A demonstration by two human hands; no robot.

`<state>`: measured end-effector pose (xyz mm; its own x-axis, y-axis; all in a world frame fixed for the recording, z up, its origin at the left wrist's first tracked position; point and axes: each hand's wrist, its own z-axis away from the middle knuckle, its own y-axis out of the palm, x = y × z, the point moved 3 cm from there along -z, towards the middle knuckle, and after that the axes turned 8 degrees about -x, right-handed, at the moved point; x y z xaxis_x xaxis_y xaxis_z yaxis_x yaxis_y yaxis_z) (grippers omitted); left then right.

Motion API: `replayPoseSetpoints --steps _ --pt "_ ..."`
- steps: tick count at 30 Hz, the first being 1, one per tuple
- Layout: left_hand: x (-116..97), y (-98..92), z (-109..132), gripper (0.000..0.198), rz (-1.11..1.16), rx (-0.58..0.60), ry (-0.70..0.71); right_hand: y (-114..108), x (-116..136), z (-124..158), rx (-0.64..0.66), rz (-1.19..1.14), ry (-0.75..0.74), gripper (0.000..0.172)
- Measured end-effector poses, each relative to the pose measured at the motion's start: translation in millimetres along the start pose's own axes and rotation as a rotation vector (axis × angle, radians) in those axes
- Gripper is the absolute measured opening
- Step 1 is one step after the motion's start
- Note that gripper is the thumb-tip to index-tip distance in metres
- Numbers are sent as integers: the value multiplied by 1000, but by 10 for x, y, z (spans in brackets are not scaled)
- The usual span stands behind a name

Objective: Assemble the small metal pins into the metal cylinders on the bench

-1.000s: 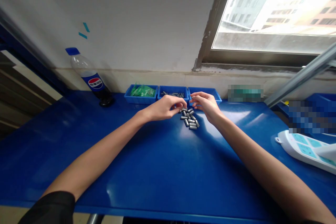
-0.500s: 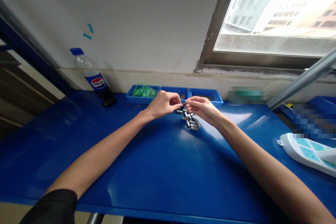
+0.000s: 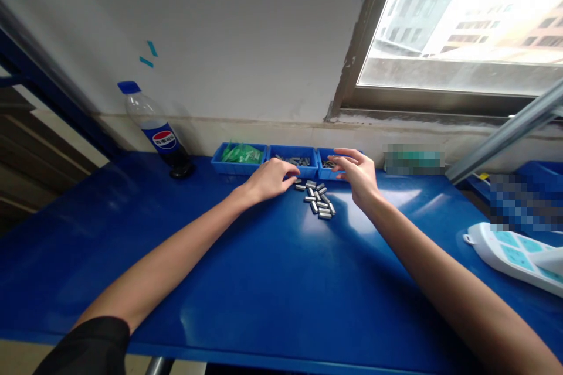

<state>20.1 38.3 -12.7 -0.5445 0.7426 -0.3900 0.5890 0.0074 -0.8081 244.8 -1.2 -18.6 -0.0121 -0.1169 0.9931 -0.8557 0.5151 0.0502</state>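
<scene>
My left hand (image 3: 271, 179) is low over the table, in front of the middle blue bin (image 3: 292, 171). Its thumb and finger curve forward with a small gap between the tips, beside the nearest of several short metal cylinders (image 3: 322, 205); nothing shows between them. These cylinders lie loosely grouped on the blue tabletop. Over the right blue bin (image 3: 326, 174) my right hand (image 3: 359, 177) has its fingers spread, and no object is visible in it. Small thin metal pieces (image 3: 329, 163) lie in that bin, partly hidden by the fingers. More grey metal pieces (image 3: 300, 161) fill the middle bin.
The left blue bin (image 3: 233, 169) holds a green plastic bag (image 3: 241, 153). A cola bottle (image 3: 163, 139) stands at the back left. To the right are a white case with light-blue compartments (image 3: 514, 255) and a slanting metal bar (image 3: 505, 132). The wall and window bound the back.
My hands were together, fingertips meeting over the metal cylinders. They have parted: the right moved right to above the right bin and spread its fingers; the left drew slightly left and lower.
</scene>
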Motion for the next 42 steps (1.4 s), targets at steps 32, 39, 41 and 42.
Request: replayPoseSetpoints --steps 32,39,41,42 --pt "-68 70 1 22 358 -176 13 197 -124 140 520 190 83 20" --pt "-126 37 4 19 387 -198 34 195 -140 177 615 85 132 33" --pt "-107 44 3 20 381 -168 22 198 -153 174 598 80 142 32" --pt "-92 52 3 22 372 -140 11 199 -158 170 580 91 140 30"
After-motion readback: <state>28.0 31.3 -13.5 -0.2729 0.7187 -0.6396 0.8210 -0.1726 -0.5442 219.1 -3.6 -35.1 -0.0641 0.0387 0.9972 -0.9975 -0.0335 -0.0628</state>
